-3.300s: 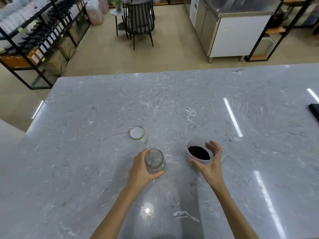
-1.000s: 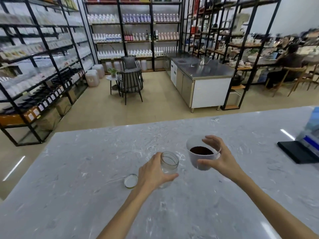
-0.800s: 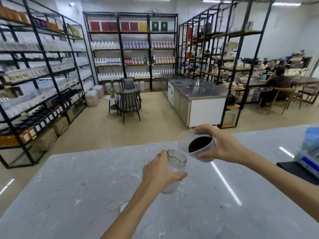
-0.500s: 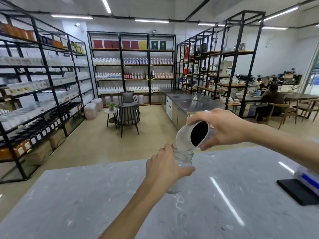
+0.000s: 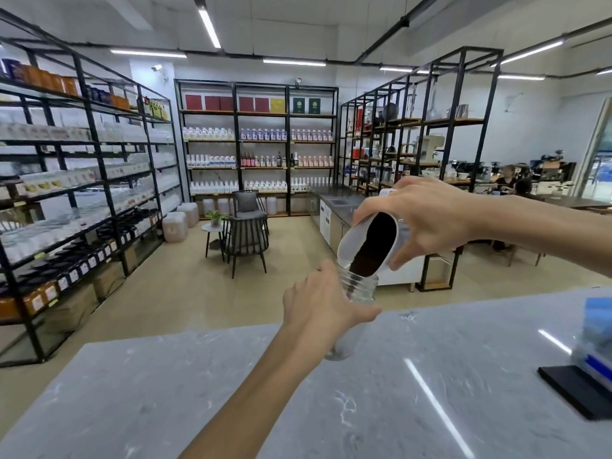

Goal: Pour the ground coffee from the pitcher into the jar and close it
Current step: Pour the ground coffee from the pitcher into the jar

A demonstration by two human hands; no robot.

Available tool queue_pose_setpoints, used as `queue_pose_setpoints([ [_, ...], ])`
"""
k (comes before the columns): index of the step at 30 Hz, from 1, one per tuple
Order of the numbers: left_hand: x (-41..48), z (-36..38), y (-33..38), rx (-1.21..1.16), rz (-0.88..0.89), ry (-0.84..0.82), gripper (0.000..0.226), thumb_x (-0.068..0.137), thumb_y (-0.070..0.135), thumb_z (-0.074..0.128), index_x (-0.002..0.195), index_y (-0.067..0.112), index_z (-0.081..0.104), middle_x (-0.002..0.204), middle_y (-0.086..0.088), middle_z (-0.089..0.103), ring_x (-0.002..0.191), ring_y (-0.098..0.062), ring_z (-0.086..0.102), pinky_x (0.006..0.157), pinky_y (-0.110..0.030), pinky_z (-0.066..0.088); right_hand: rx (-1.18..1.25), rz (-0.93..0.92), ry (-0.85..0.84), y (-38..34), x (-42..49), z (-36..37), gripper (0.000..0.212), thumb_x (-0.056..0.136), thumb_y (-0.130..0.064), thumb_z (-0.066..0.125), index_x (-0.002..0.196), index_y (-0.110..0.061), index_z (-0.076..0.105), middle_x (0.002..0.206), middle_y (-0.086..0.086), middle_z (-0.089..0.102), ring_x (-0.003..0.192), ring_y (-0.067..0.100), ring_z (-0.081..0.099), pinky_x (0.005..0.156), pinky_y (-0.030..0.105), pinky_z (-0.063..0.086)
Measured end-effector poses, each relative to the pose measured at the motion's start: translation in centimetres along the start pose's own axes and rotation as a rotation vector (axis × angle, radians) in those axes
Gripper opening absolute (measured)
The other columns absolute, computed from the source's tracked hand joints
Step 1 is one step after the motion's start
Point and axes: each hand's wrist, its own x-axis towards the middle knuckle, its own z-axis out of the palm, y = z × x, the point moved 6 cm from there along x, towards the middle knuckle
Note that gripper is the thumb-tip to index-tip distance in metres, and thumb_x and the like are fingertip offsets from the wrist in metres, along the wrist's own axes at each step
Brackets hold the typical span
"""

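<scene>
My left hand [image 5: 323, 301] is wrapped around a clear glass jar [image 5: 361, 288] held up above the grey marble counter [image 5: 414, 376]. My right hand [image 5: 427, 220] grips a white pitcher [image 5: 351, 241] tilted steeply over the jar's mouth. Dark ground coffee [image 5: 374, 246] slides along the pitcher's inside down to its lip at the jar's rim. Most of the jar's body is hidden behind my left hand. The jar's lid is out of view.
A black flat object [image 5: 576, 390] with a blue and white package [image 5: 596, 339] lies at the counter's right edge. Beyond the counter are black shelving racks [image 5: 82, 193], a chair [image 5: 246, 240] and a steel cabinet [image 5: 334, 217]. People sit at the far right.
Both hands have lifted the jar and pitcher off the counter. The pitcher has tipped further over the jar and the coffee has slid to its lip. The view has risen; the lid dropped out of sight.
</scene>
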Motion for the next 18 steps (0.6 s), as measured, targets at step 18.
queue_pose_setpoints([
  [18, 0.9, -1.5, 0.0, 0.009, 0.078, 0.049, 0.073, 0.068, 0.078, 0.069, 0.107, 0.021, 0.046, 0.07, 0.014, 0.033, 0.074, -0.02, 0.042, 0.053, -0.032, 0.023, -0.103, -0.039, -0.072, -0.8, 1.9, -1.9, 0.077, 0.066, -0.054, 0.082, 0.131, -0.041, 0.042, 0.104, -0.03, 0.056, 0.095, 0.012, 0.058, 0.099, 0.032, 0.028],
])
